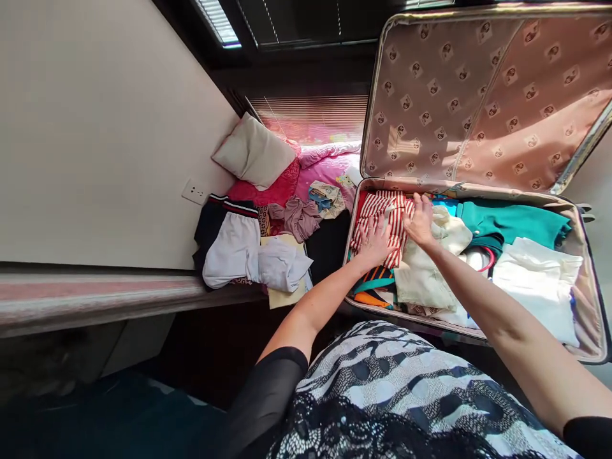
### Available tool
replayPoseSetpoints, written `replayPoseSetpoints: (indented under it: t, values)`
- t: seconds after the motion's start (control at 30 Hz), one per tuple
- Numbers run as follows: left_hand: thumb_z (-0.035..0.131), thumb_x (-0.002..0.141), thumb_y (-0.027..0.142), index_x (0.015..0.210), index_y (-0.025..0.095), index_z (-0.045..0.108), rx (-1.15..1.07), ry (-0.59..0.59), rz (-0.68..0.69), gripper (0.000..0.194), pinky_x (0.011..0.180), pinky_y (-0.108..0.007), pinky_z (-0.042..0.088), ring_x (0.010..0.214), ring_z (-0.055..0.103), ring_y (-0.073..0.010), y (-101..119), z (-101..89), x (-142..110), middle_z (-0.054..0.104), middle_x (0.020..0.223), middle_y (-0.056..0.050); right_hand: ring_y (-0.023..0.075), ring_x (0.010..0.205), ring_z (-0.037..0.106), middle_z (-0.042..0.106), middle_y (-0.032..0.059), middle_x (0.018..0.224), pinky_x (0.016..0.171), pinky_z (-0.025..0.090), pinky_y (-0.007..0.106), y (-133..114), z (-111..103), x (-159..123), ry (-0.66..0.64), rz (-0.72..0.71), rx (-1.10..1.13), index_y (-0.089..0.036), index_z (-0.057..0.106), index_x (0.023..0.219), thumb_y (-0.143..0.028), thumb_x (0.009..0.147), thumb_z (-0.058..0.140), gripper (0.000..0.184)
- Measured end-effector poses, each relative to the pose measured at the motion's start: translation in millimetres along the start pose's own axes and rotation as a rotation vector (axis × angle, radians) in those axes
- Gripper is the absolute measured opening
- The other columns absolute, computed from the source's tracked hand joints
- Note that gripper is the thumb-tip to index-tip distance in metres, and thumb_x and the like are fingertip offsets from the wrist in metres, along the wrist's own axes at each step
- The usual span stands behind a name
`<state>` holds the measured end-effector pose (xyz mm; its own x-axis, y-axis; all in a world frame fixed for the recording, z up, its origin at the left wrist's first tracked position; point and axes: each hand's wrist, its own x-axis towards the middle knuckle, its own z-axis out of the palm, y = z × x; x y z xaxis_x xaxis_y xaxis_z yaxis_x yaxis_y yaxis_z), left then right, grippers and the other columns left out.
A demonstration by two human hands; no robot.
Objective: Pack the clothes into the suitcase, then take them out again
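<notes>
An open suitcase (pixel 593 299) packed with clothes lies in front of me to the right. In its left end is a red-and-white striped garment (pixel 382 205). My left hand (pixel 375 241) lies flat on that garment with the fingers spread. My right hand (pixel 419 222) rests at the garment's right edge, its fingers stretched out and pointing away from me. Just below and right of my right hand is a cream garment (pixel 421 280). Green clothing (pixel 516 223) and a folded white garment (pixel 535 274) fill the right part of the case.
The suitcase lid (pixel 430 95) stands raised behind the case. On the left lie white and dark clothes (pixel 232 245), a crumpled mauve cloth (pixel 299 217) and a pale pillow (pixel 255 153). A white wall (pixel 119 127) with a socket (pixel 194 190) bounds the left side.
</notes>
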<state>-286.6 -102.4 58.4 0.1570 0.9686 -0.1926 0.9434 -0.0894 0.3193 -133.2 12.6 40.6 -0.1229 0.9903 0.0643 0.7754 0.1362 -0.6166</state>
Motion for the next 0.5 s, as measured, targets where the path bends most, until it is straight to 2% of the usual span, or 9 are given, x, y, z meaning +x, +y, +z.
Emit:
replayPoseSetpoints:
  t: [0.07, 0.13, 0.17, 0.27, 0.33, 0.4, 0.5]
  values:
    - [0.076, 0.100, 0.057, 0.176, 0.024, 0.044, 0.000, -0.051, -0.038, 0.089, 0.133, -0.085, 0.008, 0.174, -0.002, -0.0535, -6, 16.0, 5, 0.006, 0.191, -0.016, 0.0436, 0.169, 0.021, 0.034, 0.0219, 0.180, 0.134, 0.019, 0.069, 0, 12, -3, -0.094, -0.127, -0.073, -0.014, 0.056, 0.164, -0.043, 0.110, 0.052, 0.061]
    - [0.075, 0.098, 0.064, 0.178, 0.028, 0.042, -0.018, -0.130, -0.068, 0.093, 0.129, -0.090, 0.009, 0.173, -0.004, -0.0561, -9, 34.6, 9, 0.004, 0.191, -0.014, 0.0467, 0.169, 0.020, 0.038, 0.0201, 0.180, 0.131, 0.019, 0.075, 9, 28, -5, -0.222, -0.252, -0.112, -0.019, 0.061, 0.161, -0.049, 0.111, 0.049, 0.059]
    - [0.074, 0.098, 0.066, 0.178, 0.029, 0.041, -0.031, -0.157, -0.078, 0.094, 0.128, -0.091, 0.009, 0.173, -0.004, -0.0561, -9, 43.4, 11, 0.003, 0.191, -0.013, 0.0492, 0.168, 0.022, 0.041, 0.0217, 0.178, 0.128, 0.021, 0.079, 17, 37, -5, -0.270, -0.271, -0.123, -0.020, 0.063, 0.159, -0.053, 0.111, 0.050, 0.060]
    - [0.071, 0.099, 0.065, 0.180, 0.031, 0.036, -0.064, -0.154, -0.091, 0.095, 0.129, -0.090, 0.009, 0.173, -0.005, -0.0546, -6, 60.1, 17, 0.002, 0.192, -0.011, 0.0551, 0.163, 0.029, 0.047, 0.0278, 0.172, 0.119, 0.024, 0.086, 48, 60, 2, -0.333, -0.197, -0.103, -0.020, 0.070, 0.152, -0.064, 0.105, 0.054, 0.066]
    - [0.070, 0.100, 0.061, 0.179, 0.030, 0.040, -0.093, -0.134, -0.101, 0.090, 0.131, -0.088, 0.008, 0.173, -0.005, -0.0542, -4, 60.4, 18, 0.005, 0.192, -0.011, 0.0562, 0.162, 0.032, 0.050, 0.0283, 0.169, 0.118, 0.024, 0.086, 65, 71, 11, -0.384, -0.193, -0.093, -0.024, 0.072, 0.151, -0.066, 0.102, 0.057, 0.066]
    - [0.069, 0.101, 0.054, 0.175, 0.026, 0.048, -0.140, -0.106, -0.094, 0.082, 0.133, -0.086, 0.011, 0.174, 0.000, -0.0531, -2, 54.8, 12, 0.013, 0.191, -0.013, 0.0563, 0.160, 0.036, 0.051, 0.0283, 0.168, 0.117, 0.024, 0.084, 73, 75, 19, -0.363, -0.216, -0.083, -0.026, 0.073, 0.151, -0.068, 0.102, 0.057, 0.067]
    - [0.069, 0.101, 0.037, 0.161, 0.023, 0.066, -0.259, 0.011, 0.037, 0.062, 0.136, -0.074, 0.024, 0.173, 0.020, -0.0466, -9, 46.1, -18, 0.033, 0.184, -0.018, 0.0586, 0.156, 0.041, 0.049, 0.0319, 0.168, 0.113, 0.028, 0.083, 69, 67, 24, -0.359, -0.203, -0.168, -0.025, 0.073, 0.152, -0.066, 0.102, 0.059, 0.067]
